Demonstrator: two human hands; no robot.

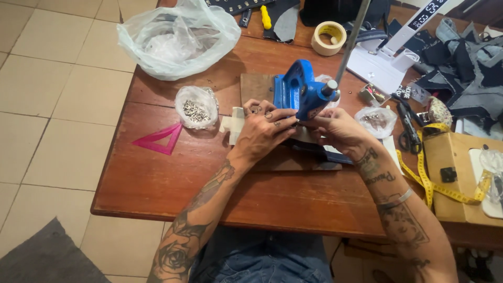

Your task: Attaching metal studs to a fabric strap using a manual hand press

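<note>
A blue hand press stands on a wooden block at the middle of the brown wooden table, its metal lever rising up and to the right. My left hand and my right hand meet right under the press head. Both pinch a strip of dark blue fabric that lies on the base of the press. The fingertips and the part under the head are partly hidden by the hands.
Left of the press sit a small clear bag of metal eyelets, a pink triangle ruler and a big plastic bag. On the right lie another small bag, black scissors, a yellow tape measure, a cardboard box and denim scraps. A roll of tape is at the back.
</note>
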